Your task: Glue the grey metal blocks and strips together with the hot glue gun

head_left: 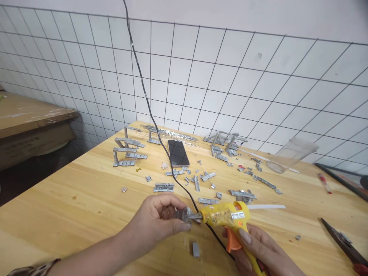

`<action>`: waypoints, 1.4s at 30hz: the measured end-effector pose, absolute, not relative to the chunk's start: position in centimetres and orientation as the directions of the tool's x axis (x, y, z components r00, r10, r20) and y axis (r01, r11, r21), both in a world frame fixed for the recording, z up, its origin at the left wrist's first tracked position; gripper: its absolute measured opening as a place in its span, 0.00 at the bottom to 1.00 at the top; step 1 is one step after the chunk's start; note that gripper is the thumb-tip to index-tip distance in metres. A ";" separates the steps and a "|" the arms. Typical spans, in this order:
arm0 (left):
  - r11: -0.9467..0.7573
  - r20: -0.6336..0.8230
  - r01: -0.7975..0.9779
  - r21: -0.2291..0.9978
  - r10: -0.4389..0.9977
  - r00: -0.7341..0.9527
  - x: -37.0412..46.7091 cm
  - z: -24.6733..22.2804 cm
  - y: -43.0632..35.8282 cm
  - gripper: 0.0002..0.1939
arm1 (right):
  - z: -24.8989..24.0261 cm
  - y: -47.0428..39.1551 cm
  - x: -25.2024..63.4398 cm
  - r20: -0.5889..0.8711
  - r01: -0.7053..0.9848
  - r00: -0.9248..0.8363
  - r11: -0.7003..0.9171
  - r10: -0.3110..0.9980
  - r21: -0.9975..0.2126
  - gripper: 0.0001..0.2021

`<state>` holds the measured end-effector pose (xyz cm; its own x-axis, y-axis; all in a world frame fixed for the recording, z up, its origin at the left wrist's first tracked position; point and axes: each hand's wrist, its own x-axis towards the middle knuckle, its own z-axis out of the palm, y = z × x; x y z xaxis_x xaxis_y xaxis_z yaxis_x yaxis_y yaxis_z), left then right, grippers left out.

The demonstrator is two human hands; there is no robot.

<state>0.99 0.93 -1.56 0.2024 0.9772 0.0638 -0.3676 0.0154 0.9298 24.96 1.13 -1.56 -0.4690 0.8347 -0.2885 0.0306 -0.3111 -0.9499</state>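
My right hand (260, 245) is wrapped round the handle of a yellow hot glue gun (224, 214) with an orange trigger (233, 240). A white glue stick (268, 207) sticks out of its back end. Between thumb and fingers, my left hand (161, 216) pinches a small grey piece (184, 214), partly hidden by the fingers. The gun's metal nozzle (196, 216) points left and meets the grey piece or lies just in front of it; I cannot tell whether they touch. Below the nozzle a small grey block (196, 249) lies on the wooden table (94, 214).
A black cord (149, 111) hangs down across the table to the gun. Beyond are a phone (178, 153), several grey built frames (126, 151), scattered grey pieces (208, 176) and a clear plastic cup (293, 155). Scissors (342, 241) lie at right; a gridded wall (201, 76) stands behind.
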 end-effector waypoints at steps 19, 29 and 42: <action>-0.021 0.085 -0.281 0.960 0.972 0.218 0.8 -1.8 1.1 0.11 | -1.7 1.2 25.0 -0.281 -0.005 -0.446 -0.317 0.850 -0.948 0.21; -0.008 0.088 -0.344 0.939 0.973 0.216 0.9 -1.8 1.0 0.11 | -2.0 1.2 25.0 -0.282 -0.011 -0.480 -0.327 0.831 -0.945 0.22; -0.005 0.082 -0.336 0.942 0.973 0.215 0.9 -1.8 1.1 0.10 | -1.9 1.2 25.1 -0.277 -0.052 -0.464 -0.337 0.842 -0.940 0.20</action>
<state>0.88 1.10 -1.78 0.2147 0.9732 0.0821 -0.3362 -0.0053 0.9418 25.10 1.15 -1.89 -0.4637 0.8417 -0.2765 -0.0515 -0.3372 -0.9400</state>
